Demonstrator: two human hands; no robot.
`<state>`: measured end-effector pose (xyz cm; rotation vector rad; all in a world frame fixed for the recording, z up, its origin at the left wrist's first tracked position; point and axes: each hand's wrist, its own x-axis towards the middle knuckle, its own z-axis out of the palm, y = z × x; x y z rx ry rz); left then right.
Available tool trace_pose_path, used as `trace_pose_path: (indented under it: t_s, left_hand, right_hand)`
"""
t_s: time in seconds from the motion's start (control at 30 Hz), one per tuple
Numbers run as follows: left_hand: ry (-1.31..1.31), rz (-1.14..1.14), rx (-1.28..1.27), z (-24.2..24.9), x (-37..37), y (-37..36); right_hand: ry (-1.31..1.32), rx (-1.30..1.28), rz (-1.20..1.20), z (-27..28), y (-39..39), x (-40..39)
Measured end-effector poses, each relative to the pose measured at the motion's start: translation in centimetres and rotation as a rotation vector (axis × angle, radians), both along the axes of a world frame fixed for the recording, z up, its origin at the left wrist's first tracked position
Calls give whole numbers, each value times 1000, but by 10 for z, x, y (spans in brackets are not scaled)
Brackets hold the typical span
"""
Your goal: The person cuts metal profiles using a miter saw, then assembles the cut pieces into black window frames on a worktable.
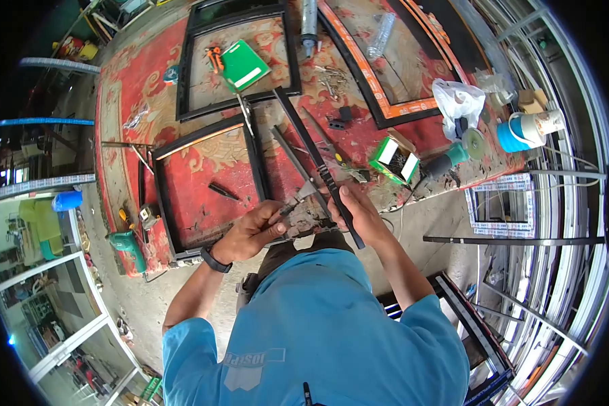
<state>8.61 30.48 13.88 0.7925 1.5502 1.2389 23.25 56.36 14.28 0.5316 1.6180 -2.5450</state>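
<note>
A long black profile bar (318,160) slants across the front of the table, and my right hand (358,215) is closed around its lower part. My left hand (254,231), with a dark watch on the wrist, is closed on a grey metal tool (303,193). The tool's silvery end overlaps a second, thinner dark strip (287,150) beside the bar; I cannot tell the tool's exact kind. Left of my hands lies a black rectangular frame (164,196) with a dark pen-like piece (222,191) inside its outline.
The table's worn red patterned cover (132,81) carries another black frame (240,15), a green booklet (245,65), an orange-taped frame (379,95), and a green box of screws (394,161). An angle grinder (450,159) lies at right, a green drill (127,249) at left. Metal profiles (548,291) line the right side.
</note>
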Motion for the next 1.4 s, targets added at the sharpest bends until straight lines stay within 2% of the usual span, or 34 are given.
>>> trace_pose_path:
  t_s: [0.03, 0.13, 0.23, 0.33, 0.43, 0.53, 0.63, 0.7, 0.83, 0.93, 1.07, 1.17, 1.3, 1.4]
  left_hand:
    - [-16, 13, 10, 0, 0, -6]
    - [187, -49, 46, 5, -9, -22]
    - [274, -7, 153, 6, -14, -37]
    - [356, -70, 9, 8, -20, -53]
    - [545, -95, -36, 22, -24, -61]
    - [605, -21, 104, 9, -28, -73]
    - [477, -18, 51, 0, -31, -88]
    - [523, 7, 103, -4, -32, -89]
    - [644, -30, 90, -6, -39, -93]
    - [671, -72, -39, 6, -45, -93]
    - [662, -61, -41, 8, -49, -92]
    - [653, -113, -30, 4, -55, -93]
    - [611, -160, 6, 1, -52, -90]
    - [631, -138, 28, -3, -56, -88]
  right_hand:
    - [-18, 57, 27, 1, -6, -2]
    - [-45, 123, 48, 10, -27, -8]
    - [-64, 215, 130, 3, -40, -10]
    - [-135, 221, 86, 8, -63, -12]
    - [-176, 102, 128, 5, -72, -14]
    - [-240, -171, 82, 12, -84, -16]
    - [-237, -461, 198, 19, -88, -16]
    - [-129, -605, 279, 18, -88, -15]
    - [-145, -135, 165, 17, -105, -22]
    - [-144, 177, 80, 12, -116, -23]
    - [14, 632, -65, -22, -132, -20]
    - [-182, -36, 12, 11, -134, -23]
    - [-124, -842, 219, 4, -129, -12]
    - [-181, -328, 143, 12, -132, -15]
